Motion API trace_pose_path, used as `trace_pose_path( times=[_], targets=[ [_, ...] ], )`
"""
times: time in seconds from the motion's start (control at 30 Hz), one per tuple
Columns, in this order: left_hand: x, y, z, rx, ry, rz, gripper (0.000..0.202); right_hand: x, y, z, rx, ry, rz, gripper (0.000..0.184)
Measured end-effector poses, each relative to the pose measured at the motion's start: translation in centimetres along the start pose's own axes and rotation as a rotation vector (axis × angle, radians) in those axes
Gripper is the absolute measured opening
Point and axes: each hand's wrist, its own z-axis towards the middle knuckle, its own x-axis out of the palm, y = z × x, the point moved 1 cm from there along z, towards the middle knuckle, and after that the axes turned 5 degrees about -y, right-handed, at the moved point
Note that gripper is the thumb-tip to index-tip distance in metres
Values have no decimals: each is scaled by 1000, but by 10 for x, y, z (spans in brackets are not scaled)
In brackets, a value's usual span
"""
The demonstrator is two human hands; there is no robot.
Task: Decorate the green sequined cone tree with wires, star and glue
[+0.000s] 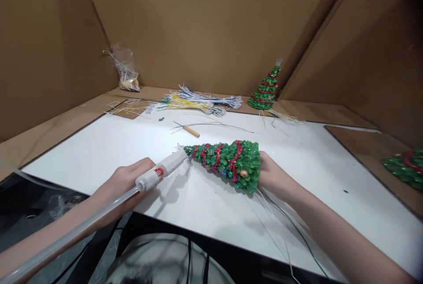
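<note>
My left hand (132, 178) is closed around a white glue gun (165, 169), with a long clear glue stick (79, 226) running out of its back end. The gun's front end is at the tip of a small green Christmas tree (224, 165) with red garlands. A clear star (179, 146) shows at that tip. The tree lies on its side, held above the white board by my right hand (264, 169) at its base. Most of the right fingers are hidden behind or inside the base. Thin wires (287, 218) trail from the base toward me.
A wooden-handled awl (191, 131) lies beyond the tree. Bundles of yellow-white wires (191, 104) and blue-white wires (211, 99) lie at the back. A second tree (266, 87) stands back right; another tree (405, 167) lies at the right edge. A plastic bag (125, 68) leans on the cardboard wall (211, 24).
</note>
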Motion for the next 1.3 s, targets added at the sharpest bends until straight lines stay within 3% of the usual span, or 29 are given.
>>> trace_pose_path(
  times=[1.3],
  targets=[
    [0,-3,-1,-15,-22,-18,19,-1,-2,-1,15,16,15,21]
  ],
)
